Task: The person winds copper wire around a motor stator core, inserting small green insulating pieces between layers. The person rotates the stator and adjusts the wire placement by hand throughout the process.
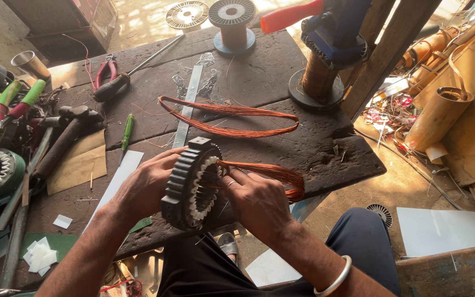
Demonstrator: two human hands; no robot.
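Left hand (pixel 149 184) grips the dark stator ring (pixel 189 184) by its outer rim, tilted on edge above the worktop (pixel 281 71). Right hand (pixel 257 201) pinches a copper wire coil (pixel 281 175) into the ring's bore. Second coil (pixel 232 118) lies beyond, apart.

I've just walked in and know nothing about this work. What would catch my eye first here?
Most striking is the dark ring-shaped motor core at the centre, steadied by the left hand while the right hand presses a bundle of copper wire into its white-lined slots. Behind it, a long loop of copper wire lies on the worn wooden bench, with red-handled pliers farther left.
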